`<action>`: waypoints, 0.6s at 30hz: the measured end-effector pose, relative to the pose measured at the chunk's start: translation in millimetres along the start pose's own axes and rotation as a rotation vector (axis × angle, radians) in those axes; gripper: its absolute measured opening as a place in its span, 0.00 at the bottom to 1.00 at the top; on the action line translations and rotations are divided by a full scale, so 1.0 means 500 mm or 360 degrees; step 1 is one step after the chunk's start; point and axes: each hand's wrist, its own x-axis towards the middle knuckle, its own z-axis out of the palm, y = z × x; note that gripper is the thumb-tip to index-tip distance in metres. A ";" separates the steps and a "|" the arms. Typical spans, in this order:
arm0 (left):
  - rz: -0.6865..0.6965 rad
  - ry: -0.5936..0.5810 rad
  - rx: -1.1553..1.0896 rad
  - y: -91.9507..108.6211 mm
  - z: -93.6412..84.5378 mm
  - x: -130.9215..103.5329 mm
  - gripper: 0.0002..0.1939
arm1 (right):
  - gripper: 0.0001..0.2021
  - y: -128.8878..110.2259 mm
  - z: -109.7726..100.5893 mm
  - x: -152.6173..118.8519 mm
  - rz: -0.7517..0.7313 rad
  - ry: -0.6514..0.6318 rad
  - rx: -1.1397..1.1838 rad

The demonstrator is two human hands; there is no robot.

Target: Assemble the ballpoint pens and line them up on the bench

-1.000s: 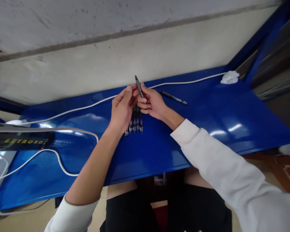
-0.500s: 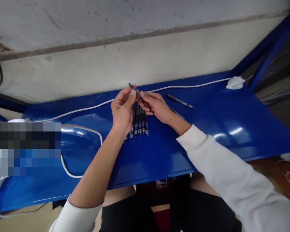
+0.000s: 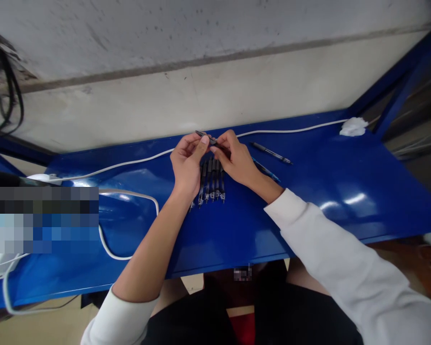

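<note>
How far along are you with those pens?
A row of pens already lies side by side on the blue table. One pen is held between the left hand and right hand. A loose pen and a blue one still lie apart.

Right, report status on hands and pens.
Left hand and right hand both pinch one pen. Row of pens lies beneath on blue shelf. Nothing between them.

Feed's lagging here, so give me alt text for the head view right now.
Both hands, left hand and right hand, grip one dark pen between their fingertips above a row of dark pens on the blue metal table. Another black pen lies to the right, near a white cable.
</note>
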 end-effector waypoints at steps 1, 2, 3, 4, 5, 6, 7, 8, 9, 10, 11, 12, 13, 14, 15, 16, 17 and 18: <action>0.0000 0.0008 -0.0008 -0.002 -0.001 0.001 0.15 | 0.15 -0.002 0.000 0.001 -0.0022 0.0011 -0.0032; 0.0000 0.0018 -0.0013 -0.003 -0.002 0.001 0.16 | 0.16 -0.003 -0.001 0.002 -0.0053 0.0017 -0.0064; 0.0002 0.0028 -0.0014 -0.004 -0.003 0.002 0.16 | 0.17 -0.004 -0.001 0.003 -0.0086 0.0018 -0.0093; 0.0003 0.0038 -0.0012 -0.004 -0.004 0.003 0.16 | 0.18 -0.004 -0.002 0.004 -0.0115 0.0015 -0.0116; 0.0004 0.0048 -0.0009 -0.004 -0.005 0.003 0.16 | 0.19 -0.003 -0.002 0.005 -0.0133 0.0013 -0.0137; 0.0003 0.0057 -0.0005 -0.004 -0.005 0.004 0.17 | 0.20 -0.002 -0.002 0.005 -0.0142 0.0019 -0.0158; 0.0001 0.0067 -0.0002 -0.004 -0.006 0.004 0.17 | 0.20 0.000 -0.002 0.005 -0.0141 0.0028 -0.0173; -0.0003 0.0075 -0.0002 -0.004 -0.006 0.004 0.17 | 0.20 0.001 -0.003 0.005 -0.0131 0.0036 -0.0180; -0.0007 0.0080 -0.0004 -0.004 -0.006 0.004 0.18 | 0.20 0.001 -0.003 0.004 -0.0114 0.0041 -0.0171; -0.0010 0.0084 -0.0006 -0.003 -0.005 0.004 0.18 | 0.18 0.000 -0.004 0.004 -0.0087 0.0036 -0.0147; -0.0012 0.0088 -0.0009 -0.003 -0.005 0.004 0.18 | 0.16 -0.002 -0.004 0.003 -0.0051 0.0022 -0.0113; -0.0014 0.0090 -0.0009 -0.002 -0.004 0.003 0.18 | 0.15 -0.005 -0.005 0.002 -0.0008 0.0003 -0.0074; -0.0016 0.0092 -0.0003 -0.001 -0.003 0.003 0.17 | 0.13 -0.009 -0.006 0.001 0.0039 -0.0019 -0.0038; -0.0019 0.0095 0.0009 0.000 -0.002 0.002 0.17 | 0.13 -0.013 -0.007 0.000 0.0077 -0.0032 -0.0015; -0.0021 0.0099 0.0025 0.001 -0.001 0.002 0.17 | 0.13 -0.017 -0.008 0.000 0.0103 -0.0034 -0.0010; -0.0024 0.0099 0.0041 0.002 0.000 0.001 0.16 | 0.13 -0.020 -0.009 0.000 0.0112 -0.0028 -0.0018; -0.0029 0.0095 0.0055 0.003 0.001 0.002 0.16 | 0.14 -0.023 -0.010 0.000 0.0105 -0.0016 -0.0034; -0.0036 0.0086 0.0064 0.005 0.001 0.002 0.16 | 0.16 -0.026 -0.010 0.000 0.0089 -0.0007 -0.0051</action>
